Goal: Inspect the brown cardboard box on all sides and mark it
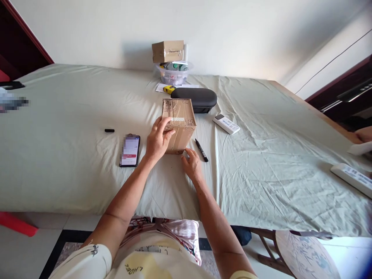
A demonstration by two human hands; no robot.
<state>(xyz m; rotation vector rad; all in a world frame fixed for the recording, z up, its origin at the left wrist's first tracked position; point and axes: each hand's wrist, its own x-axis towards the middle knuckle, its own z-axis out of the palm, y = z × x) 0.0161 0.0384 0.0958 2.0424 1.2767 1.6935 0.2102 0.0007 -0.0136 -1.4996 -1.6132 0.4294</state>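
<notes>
the left hand (pixel 158 140) clasps the cardboard box (pixel 180 120) and covers much of its near face. the right hand (pixel 192 162) lays loose fingertips over the box's lower near corner, so nothing there can be read. the phone (pixel 130 150) screen is blurred out, as is a patch (pixel 11 102) at the left edge. the small black thing (pixel 109 130) on the sheet (pixel 72 166) is too small to tell. a yellow object (pixel 169 89) sits half behind the black case (pixel 194 99) — its shape is unclear, as are the tub (pixel 173 75) contents. at the right edge a remote (pixel 353 178) and another person's hand (pixel 365 134) are cut off.
</notes>
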